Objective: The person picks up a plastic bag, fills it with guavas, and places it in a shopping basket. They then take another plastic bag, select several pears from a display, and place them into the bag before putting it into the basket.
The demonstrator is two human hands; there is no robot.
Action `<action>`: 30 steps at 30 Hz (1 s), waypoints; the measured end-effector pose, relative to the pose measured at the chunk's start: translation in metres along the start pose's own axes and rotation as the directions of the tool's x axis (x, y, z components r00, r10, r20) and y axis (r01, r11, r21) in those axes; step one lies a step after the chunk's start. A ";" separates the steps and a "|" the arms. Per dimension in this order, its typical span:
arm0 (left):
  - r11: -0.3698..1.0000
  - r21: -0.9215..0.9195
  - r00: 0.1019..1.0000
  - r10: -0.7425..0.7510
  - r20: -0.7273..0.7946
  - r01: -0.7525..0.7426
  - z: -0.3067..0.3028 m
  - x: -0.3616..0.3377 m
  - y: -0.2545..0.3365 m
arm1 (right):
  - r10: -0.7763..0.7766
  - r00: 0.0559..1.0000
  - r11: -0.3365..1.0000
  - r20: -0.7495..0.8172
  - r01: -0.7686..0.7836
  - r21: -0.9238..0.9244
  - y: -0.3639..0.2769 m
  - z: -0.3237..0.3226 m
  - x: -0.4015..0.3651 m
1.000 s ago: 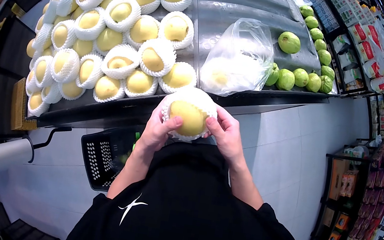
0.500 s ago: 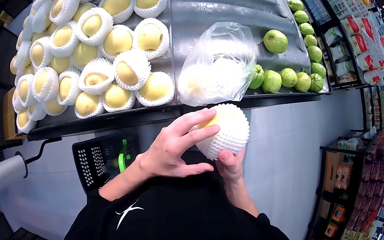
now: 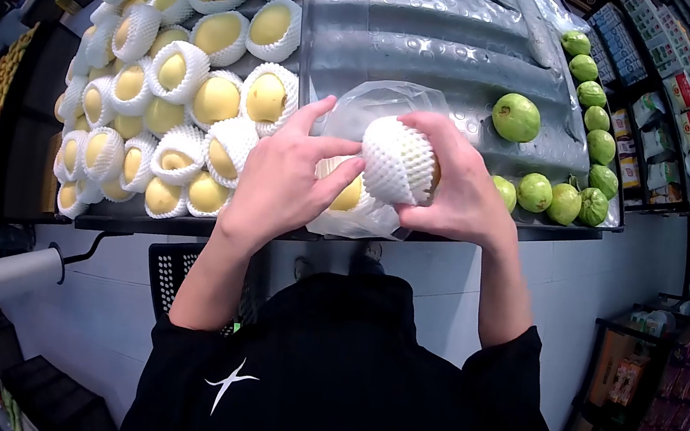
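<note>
My right hand (image 3: 465, 184) is closed around a yellow fruit in a white foam net (image 3: 398, 161), with the thumb below and the fingers above. My left hand (image 3: 280, 170) has its fingers apart, and its index and thumb tips are close to the net's left side. Beneath both hands a clear plastic bag (image 3: 389, 97) lies at the display's front edge, its mouth spread. Another foam-wrapped yellow fruit (image 3: 346, 196) shows inside the bag, partly covered by my left thumb and the held fruit.
Foam-wrapped yellow fruits (image 3: 218, 98) are piled on the left. Green fruits (image 3: 536, 192) line the right side of the grey display tray (image 3: 420, 8), and a single one (image 3: 516, 118) lies inside. A bag roll (image 3: 19, 274), a black basket (image 3: 168, 274) and packed shelves (image 3: 633, 375) stand around.
The held fruit has moved up from near my body to over the bag, now in my right hand. My left hand has come off its top to its left side. The bag's mouth is spread wider.
</note>
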State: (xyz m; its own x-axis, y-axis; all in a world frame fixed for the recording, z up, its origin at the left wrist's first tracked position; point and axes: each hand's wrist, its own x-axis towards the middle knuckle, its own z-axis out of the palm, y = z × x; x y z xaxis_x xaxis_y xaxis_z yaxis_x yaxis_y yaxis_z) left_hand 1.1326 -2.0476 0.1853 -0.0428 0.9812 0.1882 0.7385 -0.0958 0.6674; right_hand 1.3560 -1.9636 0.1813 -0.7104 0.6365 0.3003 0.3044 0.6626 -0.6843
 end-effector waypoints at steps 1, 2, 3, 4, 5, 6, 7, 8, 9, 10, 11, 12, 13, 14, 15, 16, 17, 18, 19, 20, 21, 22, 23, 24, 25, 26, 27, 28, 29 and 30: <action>0.999 0.034 0.998 0.001 0.068 -0.003 0.002 0.007 -0.007 | -0.020 0.998 0.996 0.064 0.025 -0.080 0.006 0.001 0.008; 0.998 0.068 0.991 -0.003 0.137 -0.006 0.005 0.011 -0.017 | -0.036 0.991 0.986 0.129 0.057 -0.158 0.012 0.003 0.016; 0.977 0.122 0.983 0.166 0.080 -0.175 0.011 0.013 -0.032 | -0.002 0.979 0.987 0.202 0.035 -0.160 0.018 0.004 0.023; 0.978 0.133 0.985 0.154 0.075 -0.163 0.013 0.015 -0.038 | -0.013 0.978 0.988 0.208 0.045 -0.149 0.021 0.005 0.029; 0.987 0.079 0.989 0.139 0.049 -0.143 0.015 0.017 -0.041 | 0.012 0.969 0.983 0.248 0.035 -0.183 0.024 0.007 0.035; 0.992 0.026 0.992 0.124 0.021 -0.125 0.014 0.020 -0.038 | 0.038 0.958 0.976 0.286 0.027 -0.218 0.026 0.008 0.039; 0.993 0.034 0.993 0.115 0.017 -0.116 0.013 0.021 -0.034 | -0.028 0.960 0.971 0.280 0.092 -0.220 0.032 0.011 0.042; 0.998 -0.062 1.000 0.019 0.001 -0.019 0.010 0.023 -0.027 | -0.037 0.958 0.972 0.285 0.100 -0.213 0.033 0.012 0.045; 0.984 -0.160 0.997 -0.076 -0.008 0.074 0.006 0.026 -0.017 | -0.014 0.944 0.964 0.330 0.100 -0.245 0.032 0.014 0.049; 0.984 -0.158 0.996 -0.083 -0.012 0.080 0.002 0.028 -0.008 | 0.011 0.927 0.955 0.375 0.101 -0.278 0.031 0.016 0.052; 0.979 -0.195 0.998 -0.067 0.000 0.065 -0.001 0.030 0.001 | 0.019 0.924 0.951 0.382 0.101 -0.292 0.033 0.021 0.055; 0.971 -0.232 0.999 -0.049 0.013 0.050 -0.003 0.031 0.009 | 0.013 0.922 0.952 0.387 0.107 -0.288 0.034 0.028 0.056; 0.972 -0.231 0.999 -0.054 0.010 0.054 -0.004 0.032 0.014 | -0.024 0.939 0.913 0.342 0.160 -0.375 0.035 0.034 0.056; 0.967 -0.254 1.000 -0.022 0.007 0.023 -0.004 0.032 0.018 | -0.067 0.952 0.863 0.298 0.205 -0.461 0.038 0.040 0.056; 0.961 -0.277 1.000 0.012 0.005 -0.010 -0.005 0.032 0.020 | -0.147 0.965 0.808 0.219 0.244 -0.536 0.043 0.048 0.054; 0.961 -0.275 1.000 0.009 0.000 -0.008 -0.004 0.032 0.020 | -0.152 0.963 0.808 0.221 0.250 -0.534 0.047 0.052 0.051; 0.955 -0.294 1.000 0.028 0.001 -0.027 -0.003 0.031 0.018 | -0.155 0.971 0.809 0.182 0.231 -0.541 0.051 0.054 0.049; 0.949 -0.312 0.999 0.048 0.001 -0.045 -0.003 0.031 0.017 | -0.159 0.977 0.810 0.144 0.212 -0.547 0.053 0.055 0.048; 0.950 -0.309 0.999 0.044 -0.003 -0.043 -0.004 0.030 0.017 | -0.164 0.976 0.810 0.146 0.218 -0.544 0.055 0.056 0.047; 0.957 -0.286 0.998 0.056 -0.002 -0.054 -0.005 0.030 0.017 | -0.108 0.974 0.815 0.201 0.202 -0.542 0.057 0.058 0.046; 0.962 -0.263 0.998 0.068 -0.001 -0.066 -0.006 0.030 0.017 | -0.051 0.966 0.819 0.255 0.186 -0.542 0.058 0.058 0.046; 0.964 -0.258 0.998 0.067 -0.008 -0.067 -0.005 0.030 0.015 | -0.059 0.965 0.818 0.255 0.193 -0.541 0.057 0.058 0.048; 0.966 -0.245 0.996 0.089 0.006 -0.085 -0.004 0.031 0.010 | -0.001 0.957 0.832 0.289 0.162 -0.531 0.055 0.058 0.052; 0.967 -0.232 0.994 0.110 0.023 -0.102 -0.005 0.031 0.008 | 0.057 0.944 0.844 0.324 0.128 -0.521 0.053 0.060 0.055; 0.979 -0.201 0.994 -0.006 0.111 0.028 -0.015 0.031 0.017 | 0.048 0.945 0.845 0.323 0.134 -0.517 0.052 0.060 0.058; 0.980 -0.195 0.994 -0.008 0.106 0.028 -0.014 0.030 0.010 | 0.103 0.928 0.861 0.358 0.097 -0.500 0.053 0.061 0.061; 0.988 -0.116 0.994 0.107 0.035 -0.102 -0.011 0.030 0.000 | 0.156 0.906 0.873 0.394 0.060 -0.484 0.053 0.060 0.063; 0.974 -0.027 0.974 0.224 -0.026 -0.224 -0.010 0.028 -0.007 | 0.146 0.906 0.873 0.397 0.071 -0.483 0.052 0.058 0.062; 0.979 -0.011 0.978 0.205 -0.031 -0.205 -0.011 0.024 -0.013 | 0.155 0.910 0.870 0.385 0.058 -0.489 0.051 0.055 0.058; 0.979 -0.006 0.978 0.203 -0.039 -0.204 -0.017 0.021 -0.012 | 0.165 0.913 0.867 0.373 0.046 -0.497 0.047 0.052 0.055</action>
State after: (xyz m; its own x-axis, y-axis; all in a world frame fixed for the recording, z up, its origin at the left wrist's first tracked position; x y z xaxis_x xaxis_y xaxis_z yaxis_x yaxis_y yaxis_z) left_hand 1.1118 -2.0282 0.1934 0.0821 0.9339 0.3480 0.7276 -0.2948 0.6194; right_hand 1.2978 -1.9183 0.1311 -0.8348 0.5437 -0.0866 0.5466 0.7995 -0.2490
